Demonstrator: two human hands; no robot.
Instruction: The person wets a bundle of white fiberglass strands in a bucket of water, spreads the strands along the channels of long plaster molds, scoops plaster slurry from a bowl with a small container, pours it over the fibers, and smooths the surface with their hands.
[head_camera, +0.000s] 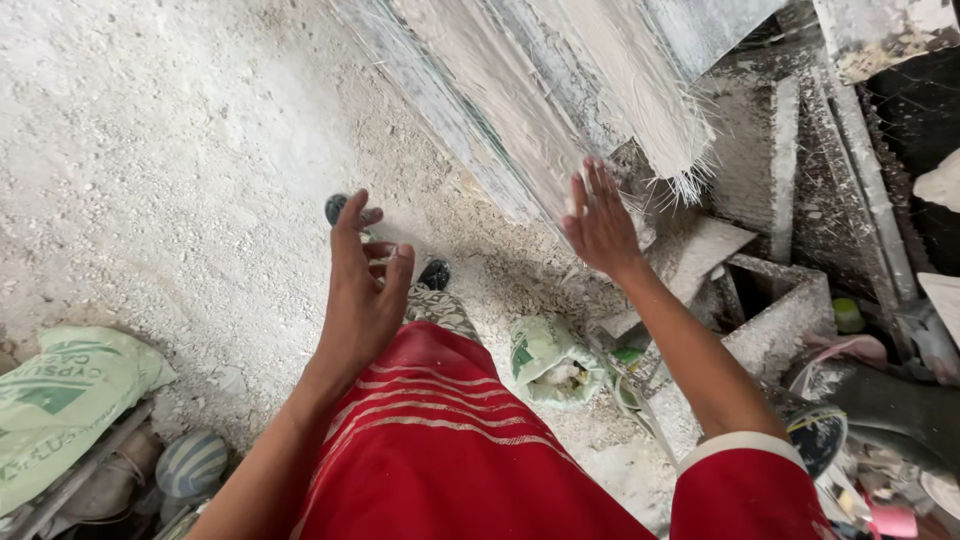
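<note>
Right hand (600, 225): arm stretched forward, fingers straight and together, palm flat against the near edge of a large whitish fibrous sheet (560, 90) leaning at far centre; grips nothing.
Left hand (362, 290): raised, fingers loosely curled, empty.
Below: dusty white floor (170, 150); green sack (60, 400) near left; small bag (550, 362) centre.

Right hand (600, 225) touches the slab (540, 110); sack (60, 400) lies far left.
</note>
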